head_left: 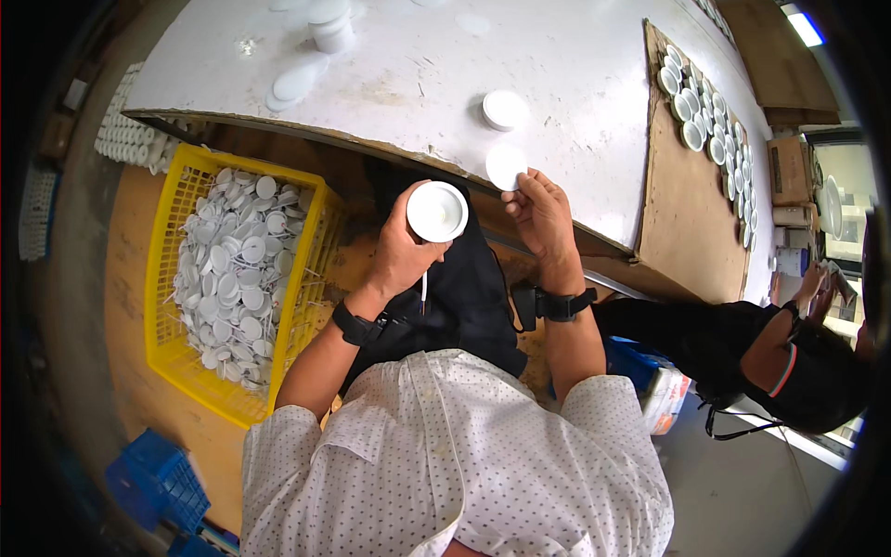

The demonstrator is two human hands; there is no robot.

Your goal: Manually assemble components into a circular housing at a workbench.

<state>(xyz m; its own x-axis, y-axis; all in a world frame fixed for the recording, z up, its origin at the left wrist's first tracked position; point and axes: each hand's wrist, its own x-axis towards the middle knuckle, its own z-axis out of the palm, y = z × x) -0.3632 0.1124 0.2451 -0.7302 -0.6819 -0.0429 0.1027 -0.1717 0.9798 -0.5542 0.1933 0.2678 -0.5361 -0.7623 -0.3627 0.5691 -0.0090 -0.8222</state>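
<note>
My left hand [397,249] grips a white round lamp housing [437,212] with a raised rim, its open face turned up. A thin white wire [425,286] hangs beneath it. Between thumb and fingers, my right hand [546,218] pinches a thin white disc [506,167] by its edge, over the front edge of the table. The disc and the housing are apart. Just beyond the disc, a white round piece [504,110] rests on the white table [390,56].
At my left stands a yellow plastic crate [165,278] filled with white wired discs [243,269]. White round housings [691,135] sit in rows on a cardboard sheet [668,223] at the right. White discs [295,84] and a stack [330,26] lie far left. Another person [789,357] is at right.
</note>
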